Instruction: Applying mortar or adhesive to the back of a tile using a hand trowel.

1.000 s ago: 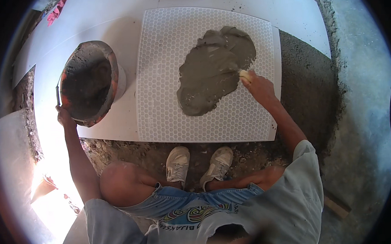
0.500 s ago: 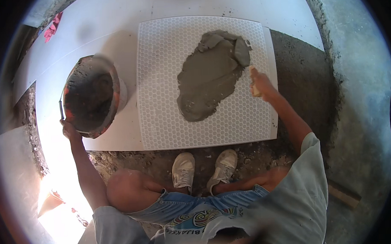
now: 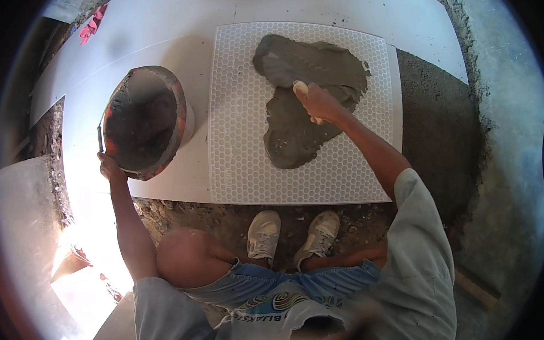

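Observation:
A large white tile [image 3: 242,165] lies flat in front of me, with a raised honeycomb pattern on its upper face. Wet grey mortar [image 3: 294,133] covers an uneven patch across its middle and far part. My right hand [image 3: 320,105] is closed around the pale handle of a trowel [image 3: 301,87] over this patch. The trowel's blade is hard to tell from the grey mortar. To the left stands a tilted bucket [image 3: 176,143], its inside coated with dark mortar. My left hand [image 3: 110,168] grips it at its near-left rim, by the wire handle; the fingers are partly hidden.
Smooth pale tiles [image 3: 177,29] surround the bucket and run along the far side. A strip of rough dark mortar bed [image 3: 435,116] lies right of the honeycomb tile, beside a grey concrete floor [image 3: 511,161]. A pink cloth [image 3: 92,25] lies far left. My shoes [image 3: 264,236] stand on dirt.
My right hand has swept the trowel leftward from the tile's right side, spreading mortar toward the far left. My left hand stays on the bucket. The whole view has shifted slightly.

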`<action>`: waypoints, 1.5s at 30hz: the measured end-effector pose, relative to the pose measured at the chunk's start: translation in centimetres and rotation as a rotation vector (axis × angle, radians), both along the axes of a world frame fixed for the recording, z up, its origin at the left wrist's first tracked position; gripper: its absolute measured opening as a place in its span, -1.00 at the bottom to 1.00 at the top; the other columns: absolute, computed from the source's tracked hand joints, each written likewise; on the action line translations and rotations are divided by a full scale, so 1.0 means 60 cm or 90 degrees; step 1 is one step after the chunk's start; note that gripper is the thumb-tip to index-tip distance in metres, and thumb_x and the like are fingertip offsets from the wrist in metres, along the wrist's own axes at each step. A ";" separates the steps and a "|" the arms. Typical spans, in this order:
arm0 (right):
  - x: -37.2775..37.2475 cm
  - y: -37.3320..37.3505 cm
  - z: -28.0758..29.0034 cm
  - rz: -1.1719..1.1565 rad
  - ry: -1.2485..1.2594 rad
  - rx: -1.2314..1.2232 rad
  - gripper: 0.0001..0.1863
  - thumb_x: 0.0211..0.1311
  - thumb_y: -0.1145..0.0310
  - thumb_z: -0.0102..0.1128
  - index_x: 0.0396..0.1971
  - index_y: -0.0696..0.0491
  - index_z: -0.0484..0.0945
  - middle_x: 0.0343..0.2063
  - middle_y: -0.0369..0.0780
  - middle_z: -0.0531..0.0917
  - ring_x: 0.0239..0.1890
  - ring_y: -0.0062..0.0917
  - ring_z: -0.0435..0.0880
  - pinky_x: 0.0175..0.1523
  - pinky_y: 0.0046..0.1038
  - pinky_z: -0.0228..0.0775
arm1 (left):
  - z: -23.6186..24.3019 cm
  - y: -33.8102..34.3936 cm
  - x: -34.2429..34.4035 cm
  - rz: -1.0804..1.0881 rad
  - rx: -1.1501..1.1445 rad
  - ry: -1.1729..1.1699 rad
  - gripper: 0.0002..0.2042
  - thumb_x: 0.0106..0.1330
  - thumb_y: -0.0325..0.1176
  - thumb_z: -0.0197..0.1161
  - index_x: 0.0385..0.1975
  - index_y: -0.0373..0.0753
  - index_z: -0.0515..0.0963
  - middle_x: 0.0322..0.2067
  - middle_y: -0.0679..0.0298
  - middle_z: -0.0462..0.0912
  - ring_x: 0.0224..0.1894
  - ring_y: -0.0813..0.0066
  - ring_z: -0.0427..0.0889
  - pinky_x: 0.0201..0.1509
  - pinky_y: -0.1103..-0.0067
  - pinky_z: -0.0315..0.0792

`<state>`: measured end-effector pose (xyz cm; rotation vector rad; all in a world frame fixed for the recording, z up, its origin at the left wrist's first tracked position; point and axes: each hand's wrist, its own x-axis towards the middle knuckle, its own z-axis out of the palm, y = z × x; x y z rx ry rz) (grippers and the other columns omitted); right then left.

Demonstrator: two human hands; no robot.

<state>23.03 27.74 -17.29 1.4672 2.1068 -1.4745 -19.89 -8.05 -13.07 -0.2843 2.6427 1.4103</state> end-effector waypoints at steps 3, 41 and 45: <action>0.086 -0.004 -0.033 0.225 -0.011 0.184 -0.44 0.28 -0.06 -0.04 -0.21 0.25 0.43 -0.42 0.06 0.64 -0.43 -0.21 0.68 -0.32 -0.24 0.49 | -0.019 -0.011 -0.029 0.000 0.062 -0.017 -0.36 0.38 0.07 -0.26 0.01 -0.47 0.45 -0.10 -0.03 0.57 -0.07 0.14 0.57 0.02 0.35 0.46; 0.280 0.069 0.012 -0.047 -0.319 0.473 -0.49 0.27 -0.06 -0.03 -0.16 0.15 0.39 -0.42 0.03 0.63 -0.36 -0.12 0.68 -0.31 -0.19 0.50 | -0.015 0.010 -0.014 -0.038 0.088 -0.061 -0.41 0.40 0.03 -0.32 -0.02 -0.33 0.53 -0.13 0.11 0.61 -0.08 0.20 0.58 0.07 0.34 0.45; 0.318 0.035 0.123 -0.179 -0.130 0.060 -0.48 0.26 -0.12 -0.01 -0.36 0.12 0.43 -0.64 -0.16 0.53 -0.66 -0.41 0.55 -0.54 -0.36 0.40 | 0.004 0.000 -0.017 -0.003 0.023 -0.021 -0.41 0.39 0.03 -0.32 -0.02 -0.34 0.53 -0.13 0.10 0.61 -0.08 0.20 0.58 0.05 0.33 0.46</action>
